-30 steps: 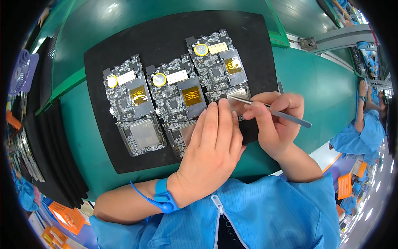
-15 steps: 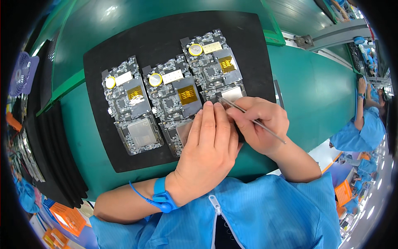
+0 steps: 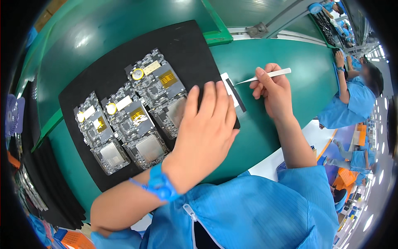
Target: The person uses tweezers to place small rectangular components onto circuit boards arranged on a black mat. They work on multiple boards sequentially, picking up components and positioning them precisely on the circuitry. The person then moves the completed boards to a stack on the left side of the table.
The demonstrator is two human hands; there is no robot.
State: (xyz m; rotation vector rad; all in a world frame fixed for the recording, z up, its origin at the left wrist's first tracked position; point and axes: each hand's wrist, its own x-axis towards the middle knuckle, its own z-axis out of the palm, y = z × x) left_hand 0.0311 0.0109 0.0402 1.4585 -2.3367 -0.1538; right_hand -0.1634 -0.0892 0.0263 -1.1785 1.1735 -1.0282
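My right hand [image 3: 274, 92] pinches a pair of tweezers [image 3: 277, 73], whose fine tip points left over the green table. Just below that tip lies a narrow white sheet with a black strip [image 3: 234, 94], partly against the mat's right edge. My left hand [image 3: 204, 122], fingers stretched out, lies over the right side of the black mat [image 3: 178, 43] and covers part of the right circuit board [image 3: 159, 93]. Beside it are the middle circuit board [image 3: 132, 120] and the left circuit board [image 3: 97, 133]. Each board carries a round yellow-rimmed coin cell and a silver metal cover.
The green table [image 3: 265, 133] runs under the mat. A green-edged panel [image 3: 217, 37] and a metal rail [image 3: 286, 20] stand at the back. Stacked black mats [image 3: 54, 182] lie at the left. A co-worker in blue [image 3: 352, 99] sits at the right.
My right hand has left the right board and moved right, now with white-handled tweezers instead of the thin grey metal tool seen before. The boards now appear further left in view.
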